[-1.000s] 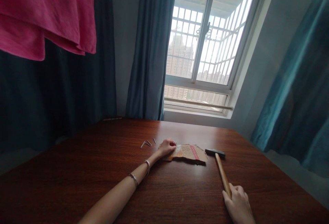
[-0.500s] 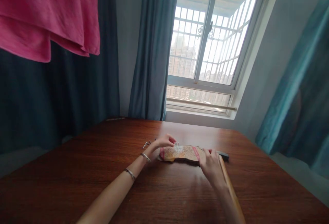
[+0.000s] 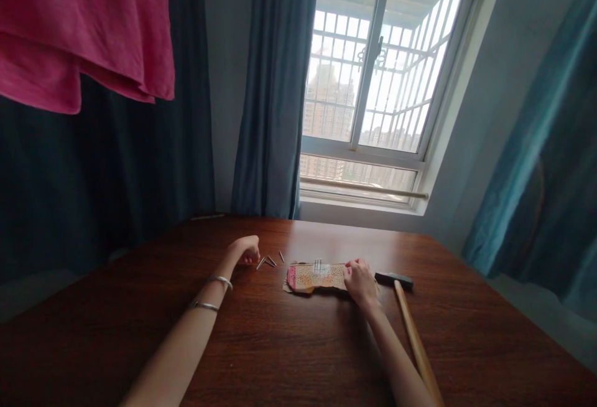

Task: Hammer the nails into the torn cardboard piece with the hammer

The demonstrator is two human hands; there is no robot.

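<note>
Cardboard strip [image 3: 303,277]: flat on the table [image 3: 280,345], long axis left to right.
Probably light, fairly stiff, easily creased; hold by a short end, clear of the upright nails [image 3: 318,264] near its far edge. Right hand [image 3: 360,279]: fingers on the cardboard's right end; pinching or pressing, cannot tell. Left hand [image 3: 246,249]: fingers curled, left of the cardboard, beside the loose nails [image 3: 271,262], which lie at mixed angles and likely roll easily; whether it grips one cannot be told.

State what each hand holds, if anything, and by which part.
The right hand is on the right end of the cardboard, perhaps gripping it. Whether the left hand, beside loose nails, holds anything is unclear.
</note>
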